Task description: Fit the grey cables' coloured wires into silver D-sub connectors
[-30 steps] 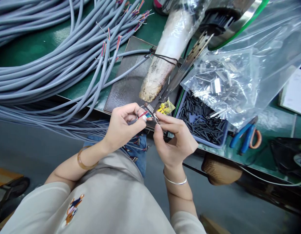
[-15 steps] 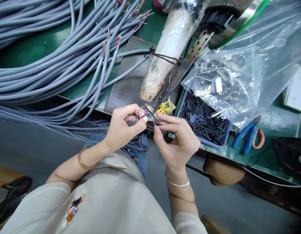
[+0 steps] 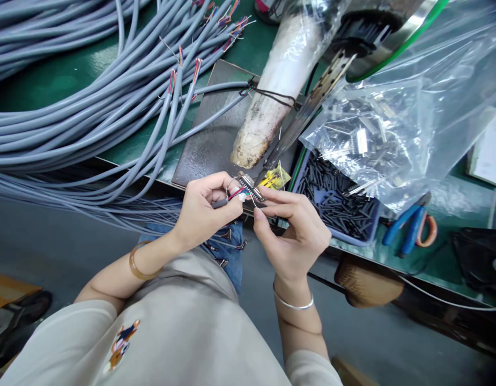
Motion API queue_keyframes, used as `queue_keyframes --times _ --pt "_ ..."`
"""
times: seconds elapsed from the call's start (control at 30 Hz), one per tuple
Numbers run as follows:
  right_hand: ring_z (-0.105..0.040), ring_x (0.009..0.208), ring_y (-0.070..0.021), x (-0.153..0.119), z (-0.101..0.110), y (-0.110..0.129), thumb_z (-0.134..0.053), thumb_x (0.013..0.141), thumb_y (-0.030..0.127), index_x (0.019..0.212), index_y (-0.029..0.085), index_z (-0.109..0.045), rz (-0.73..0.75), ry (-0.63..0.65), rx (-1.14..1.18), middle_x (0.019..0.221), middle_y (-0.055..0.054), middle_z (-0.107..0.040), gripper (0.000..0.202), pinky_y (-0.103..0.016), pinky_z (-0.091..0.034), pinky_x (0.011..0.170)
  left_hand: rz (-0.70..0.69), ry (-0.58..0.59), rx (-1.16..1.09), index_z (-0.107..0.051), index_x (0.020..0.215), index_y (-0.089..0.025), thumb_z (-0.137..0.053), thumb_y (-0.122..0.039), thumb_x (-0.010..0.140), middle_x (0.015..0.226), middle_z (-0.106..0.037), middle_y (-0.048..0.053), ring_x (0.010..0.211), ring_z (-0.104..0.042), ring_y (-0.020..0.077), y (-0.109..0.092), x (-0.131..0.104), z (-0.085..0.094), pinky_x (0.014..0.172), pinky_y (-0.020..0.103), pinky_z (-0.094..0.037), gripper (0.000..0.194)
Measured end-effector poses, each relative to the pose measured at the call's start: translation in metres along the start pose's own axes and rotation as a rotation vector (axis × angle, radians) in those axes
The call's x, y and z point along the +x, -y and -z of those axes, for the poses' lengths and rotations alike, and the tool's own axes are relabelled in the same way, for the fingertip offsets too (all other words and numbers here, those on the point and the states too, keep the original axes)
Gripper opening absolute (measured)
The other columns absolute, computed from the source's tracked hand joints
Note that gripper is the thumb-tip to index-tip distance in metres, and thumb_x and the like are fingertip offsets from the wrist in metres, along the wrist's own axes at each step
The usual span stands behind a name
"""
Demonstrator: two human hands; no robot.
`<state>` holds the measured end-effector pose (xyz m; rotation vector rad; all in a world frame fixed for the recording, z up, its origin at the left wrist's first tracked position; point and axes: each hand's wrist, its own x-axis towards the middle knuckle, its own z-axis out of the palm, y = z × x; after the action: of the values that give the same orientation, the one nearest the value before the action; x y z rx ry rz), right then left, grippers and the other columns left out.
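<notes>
My left hand point(image 3: 205, 209) is closed around the end of a grey cable point(image 3: 220, 203), thumb against the fingers. Coloured wires, a red one among them, fan out from it towards a metal multi-pin connector point(image 3: 250, 186), whose left end sits at my left fingertips. My right hand point(image 3: 294, 225) pinches a thin white wire point(image 3: 253, 201) between thumb and finger, while its index fingertip rests at the connector's right end. Just beyond the connector, the dark tip of a soldering iron point(image 3: 290, 131) points down towards it. How the wires meet the pins is too small to tell.
Bundles of grey cables point(image 3: 90, 102) cover the bench's left side. A wrapped white roll point(image 3: 267, 91) lies over a dark plate point(image 3: 209, 126). At right are a blue tray point(image 3: 370, 238) of black sleeves, a plastic bag point(image 3: 364, 123) of connectors and blue-handled pliers point(image 3: 412, 228). Yellow piece point(image 3: 276, 178) lies close by.
Both hands keep almost the same place and grip. The wires at my left fingertips have shifted slightly, and the view has moved a little.
</notes>
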<state>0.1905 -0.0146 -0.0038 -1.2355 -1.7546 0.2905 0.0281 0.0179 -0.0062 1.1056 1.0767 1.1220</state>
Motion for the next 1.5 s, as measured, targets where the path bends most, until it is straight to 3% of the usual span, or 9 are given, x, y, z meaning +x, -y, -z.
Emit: queue_keyframes --times 0.83,1.03,1.5 --pt "-0.077 0.092 -0.0182 0.006 -0.003 0.001 -0.075 0.084 0.009 0.093 0.024 -0.065 0.129 -0.049 -0.147 0.110 -0.003 -0.079 0.021 -0.032 -0.064 0.077 0.037 -0.027 -0.032 -0.056 0.063 -0.017 -0.072 -0.017 0.071 0.065 -0.055 -0.001 0.060 -0.047 0.0076 -0.016 0.007 -0.003 0.050 0.017 -0.037 0.018" --pt "-0.077 0.087 -0.0151 0.004 -0.003 -0.002 -0.075 0.083 0.007 0.087 0.022 -0.061 0.185 -0.063 -0.202 0.107 -0.004 -0.080 0.021 -0.026 -0.062 0.072 0.096 0.024 -0.020 -0.056 0.062 -0.016 -0.070 -0.014 0.069 0.064 -0.056 -0.001 0.056 -0.044 0.0062 -0.016 0.010 -0.001 0.049 0.018 -0.035 0.016" --pt "-0.076 0.085 -0.0156 0.005 -0.004 0.001 -0.075 0.085 0.011 0.087 0.025 -0.064 0.097 -0.044 -0.223 0.101 -0.001 -0.079 0.018 -0.028 -0.061 0.069 0.014 -0.010 0.107 -0.053 0.063 -0.017 -0.065 -0.015 0.072 0.060 -0.049 -0.003 0.052 -0.037 0.0054 -0.014 0.002 -0.008 0.045 0.020 -0.026 0.015"
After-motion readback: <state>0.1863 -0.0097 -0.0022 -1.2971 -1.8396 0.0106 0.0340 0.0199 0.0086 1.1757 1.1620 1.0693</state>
